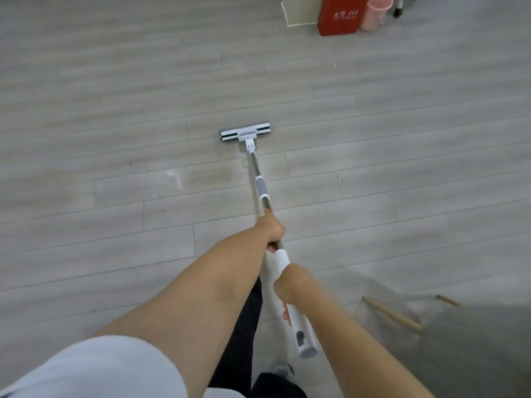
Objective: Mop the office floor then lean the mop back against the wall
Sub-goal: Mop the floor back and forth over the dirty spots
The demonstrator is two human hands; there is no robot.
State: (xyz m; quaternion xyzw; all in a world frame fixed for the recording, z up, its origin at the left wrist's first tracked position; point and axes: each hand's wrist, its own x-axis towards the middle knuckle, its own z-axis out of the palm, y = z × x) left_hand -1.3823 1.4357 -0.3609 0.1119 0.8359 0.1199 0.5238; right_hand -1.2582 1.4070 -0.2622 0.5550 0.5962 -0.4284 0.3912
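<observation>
A mop with a grey and white flat head (245,131) lies on the pale wood-plank floor (115,110), its pole (262,191) running back toward me. My left hand (271,229) grips the metal pole just above the white handle. My right hand (288,285) grips the white handle (304,337) lower down, near its end. Both arms stretch forward. A damp streak shows on the floor to the left of the pole.
A red box (340,15) with white lettering, a pink bin (376,12) and a cream cabinet (298,10) stand at the far top right. A grey chair seat (474,340) with wooden legs (392,313) is close at my lower right.
</observation>
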